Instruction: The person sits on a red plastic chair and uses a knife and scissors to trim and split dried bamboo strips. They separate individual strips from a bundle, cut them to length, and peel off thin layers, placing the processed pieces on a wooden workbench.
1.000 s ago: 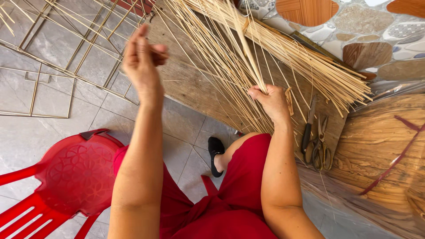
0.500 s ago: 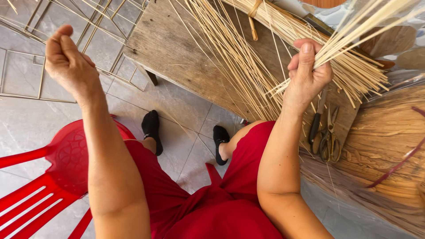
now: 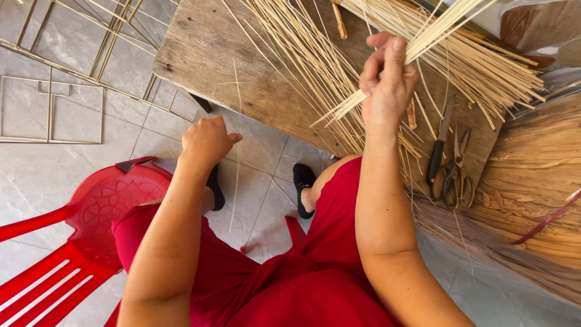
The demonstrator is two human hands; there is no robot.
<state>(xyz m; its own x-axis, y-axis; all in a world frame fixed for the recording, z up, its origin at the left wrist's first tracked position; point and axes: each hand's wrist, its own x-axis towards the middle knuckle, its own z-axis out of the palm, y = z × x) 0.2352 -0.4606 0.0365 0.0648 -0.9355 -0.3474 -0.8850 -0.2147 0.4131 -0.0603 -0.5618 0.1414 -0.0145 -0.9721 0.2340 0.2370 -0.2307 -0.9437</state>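
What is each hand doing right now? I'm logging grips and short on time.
Left hand: closed in a loose fist over one thin strip.
Right hand: shut on a bundle of thin strips, raised above the wooden bench.

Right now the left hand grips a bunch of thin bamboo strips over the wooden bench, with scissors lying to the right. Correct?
Not quite: the head view shows the right hand gripping the bamboo strips. The left hand is lower. The wooden bench and scissors are as stated.
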